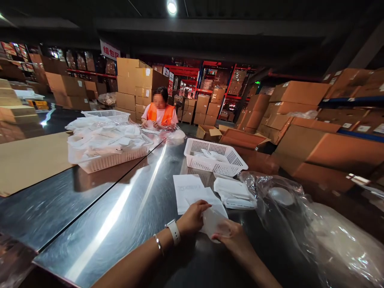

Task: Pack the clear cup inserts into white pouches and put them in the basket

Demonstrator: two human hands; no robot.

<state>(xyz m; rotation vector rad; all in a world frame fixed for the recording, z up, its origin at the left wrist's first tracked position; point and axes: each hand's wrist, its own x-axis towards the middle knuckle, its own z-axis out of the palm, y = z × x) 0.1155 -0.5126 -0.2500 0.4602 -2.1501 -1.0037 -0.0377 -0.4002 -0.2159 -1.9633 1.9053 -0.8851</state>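
My left hand (193,218) pinches the upper edge of a small white packet (213,221) low on the shiny metal table (126,200). The left wrist wears a white watch and a thin bracelet. My right hand (232,236) grips the same packet from below, its fingers curled under it. Flat white sheets (187,190) lie just beyond my hands. To their right sits a small stack of white packets (234,192).
A white slotted basket (214,158) stands past the stack. A larger basket heaped with bagged packets (105,146) sits at left beside a cardboard sheet (30,160). Crumpled clear plastic (315,228) spreads at right. A person in an orange vest (160,114) works at the far end. Cartons surround the table.
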